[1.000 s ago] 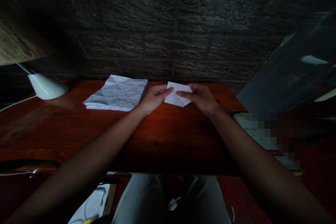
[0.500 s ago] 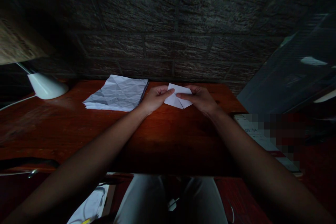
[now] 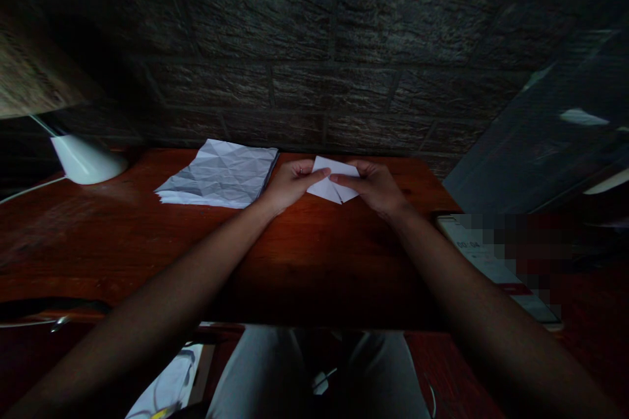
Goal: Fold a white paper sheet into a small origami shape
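Folded paper (image 3: 322, 191) pinched by your left hand (image 3: 289, 184), right hand (image 3: 382, 187); thumbs (image 3: 322, 175) now closer, slit (image 3: 339, 194) newly showing: likely mid-fold.

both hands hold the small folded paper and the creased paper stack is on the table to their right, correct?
Wrong side: the head view shows the creased paper stack to their left. The left hand and right hand do hold the small folded paper.
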{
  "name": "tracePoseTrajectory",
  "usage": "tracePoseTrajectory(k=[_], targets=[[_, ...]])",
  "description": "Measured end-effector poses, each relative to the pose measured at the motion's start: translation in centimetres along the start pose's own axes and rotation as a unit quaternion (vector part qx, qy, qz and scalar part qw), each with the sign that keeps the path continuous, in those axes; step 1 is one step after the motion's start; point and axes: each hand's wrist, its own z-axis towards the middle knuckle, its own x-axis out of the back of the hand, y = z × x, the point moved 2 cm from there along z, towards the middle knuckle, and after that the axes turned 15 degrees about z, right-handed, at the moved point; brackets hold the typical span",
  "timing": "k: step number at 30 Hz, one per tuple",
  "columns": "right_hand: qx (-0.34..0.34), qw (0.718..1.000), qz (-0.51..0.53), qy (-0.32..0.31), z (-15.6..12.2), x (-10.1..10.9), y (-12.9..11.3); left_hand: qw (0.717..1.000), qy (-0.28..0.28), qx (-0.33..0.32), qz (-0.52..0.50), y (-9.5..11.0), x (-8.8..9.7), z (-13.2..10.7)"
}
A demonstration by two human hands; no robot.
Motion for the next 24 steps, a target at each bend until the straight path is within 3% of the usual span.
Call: tracePoseTrajectory(k=[6, 17, 24], targets=[[-0.007, 1.0, -0.01, -0.016, -0.16, -0.11, -0.27, 1.0, -0.001, -0.021, -0.01, 0.1, -0.1, 0.07], [0.019, 1.0, -0.018, 0.002, -0.19, -0.07, -0.73, 0.999, 0.024, -0.003, -0.046, 0.45, -0.24, -0.03], [0.013, 0.999, -0.035, -0.003, -0.21, -0.22, -0.25, 0.999, 0.034, -0.009, -0.016, 0.43, -0.2, -0.09]])
